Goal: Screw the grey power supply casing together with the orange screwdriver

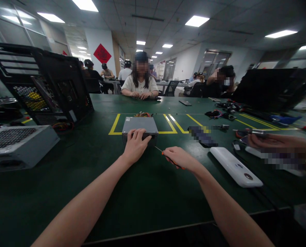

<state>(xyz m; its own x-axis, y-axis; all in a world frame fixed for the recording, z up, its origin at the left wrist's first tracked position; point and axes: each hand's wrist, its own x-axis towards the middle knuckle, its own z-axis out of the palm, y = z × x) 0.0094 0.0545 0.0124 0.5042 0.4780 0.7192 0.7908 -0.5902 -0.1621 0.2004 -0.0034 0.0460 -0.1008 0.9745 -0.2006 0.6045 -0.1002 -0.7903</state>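
Note:
A grey computer power supply [139,124] stands on the green table, with a bundle of coloured cables [143,114] at its far side. My left hand [136,145] lies over its near edge, the fingers bent onto the top and front. In my right hand [178,157] is a screwdriver [171,160] with an orange and black handle, gripped in closed fingers. The thin shaft points left to the lower right corner of the power supply's near face. Whether the tip touches a screw there I cannot tell.
An open black computer case [49,85] and another power supply [36,145] stand at left. A white power strip [235,166] lies right of my right hand. At far right a co-worker's hand [279,144] holds a metal-shafted tool. Across the table sits a person [141,82].

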